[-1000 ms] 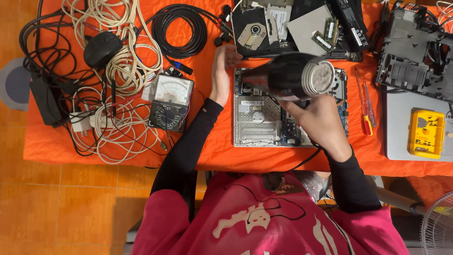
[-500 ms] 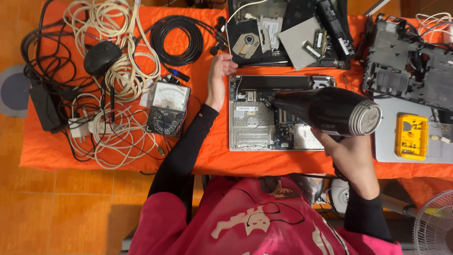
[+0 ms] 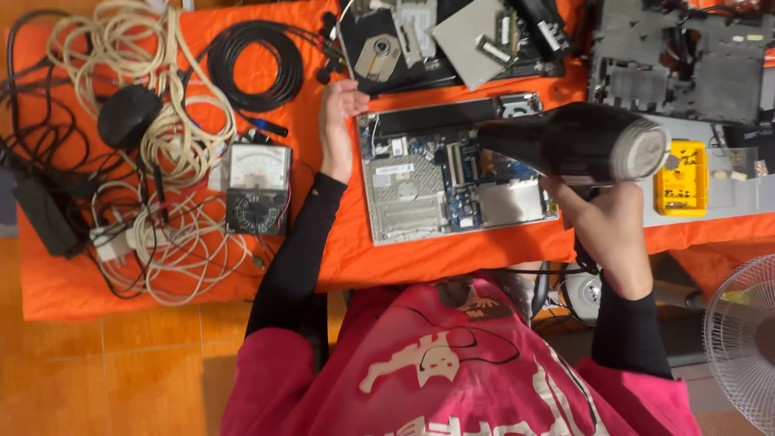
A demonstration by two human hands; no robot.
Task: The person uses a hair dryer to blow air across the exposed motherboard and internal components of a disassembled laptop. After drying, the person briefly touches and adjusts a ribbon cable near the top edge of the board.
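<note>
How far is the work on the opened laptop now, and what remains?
Done: the silver opened laptop base lies with its blue circuit board bare, and removed parts, such as a disc drive, sit behind it on the orange cloth. In hand: the right hand holds a black hair dryer over the board; the left hand rests beside the base. Left: the board is still in the base, uncovered.

Even, bright light; soft shadows, sharp focus.
</note>
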